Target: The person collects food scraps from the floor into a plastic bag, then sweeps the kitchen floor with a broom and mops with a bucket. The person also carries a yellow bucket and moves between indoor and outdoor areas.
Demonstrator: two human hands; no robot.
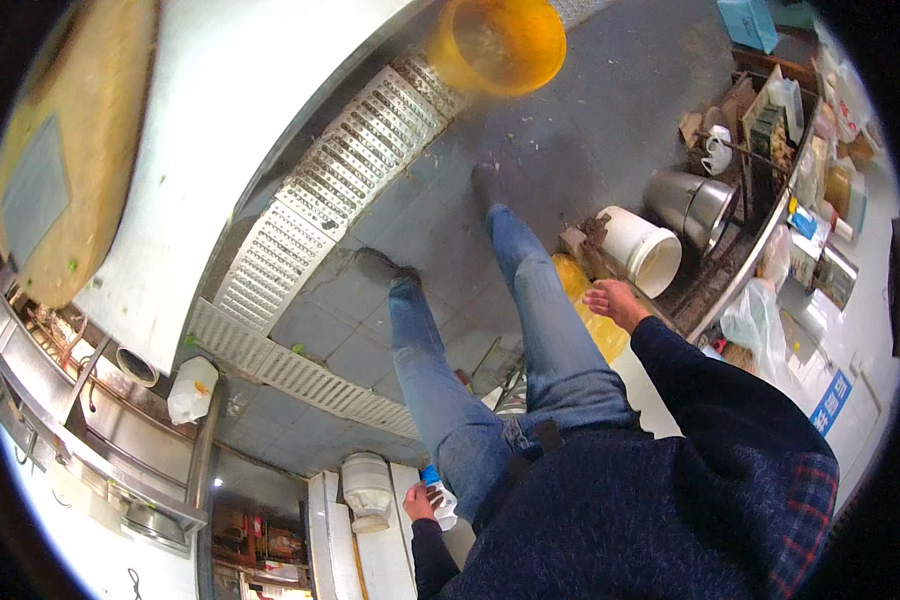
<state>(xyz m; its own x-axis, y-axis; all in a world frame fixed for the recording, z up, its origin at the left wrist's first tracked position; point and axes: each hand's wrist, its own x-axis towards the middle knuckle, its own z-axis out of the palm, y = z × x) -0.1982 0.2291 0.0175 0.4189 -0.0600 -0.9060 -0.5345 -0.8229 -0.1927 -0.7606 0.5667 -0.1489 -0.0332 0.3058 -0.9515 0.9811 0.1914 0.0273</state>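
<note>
My right hand point(616, 304) hangs beside my right thigh, its fingers loosely curled and nothing seen in them. A yellow plastic bag point(604, 330) lies below it, and a white plastic bucket point(641, 251) rests on its side nearby. My left hand point(420, 501) is low at my left hip, fingers bent. Right beside it shows a blue and white item point(444, 510); whether the fingers touch it is unclear. My legs, in blue jeans, are in mid-stride on the grey tiled floor point(330, 330).
Perforated metal drain covers point(345, 165) run along a white counter holding a wooden board point(97, 150). An orange tub point(506, 45) stands at the top. Metal pots point(690, 202) and a cluttered shelf point(735, 289) line the right. A whitish container point(366, 484) sits at lower left.
</note>
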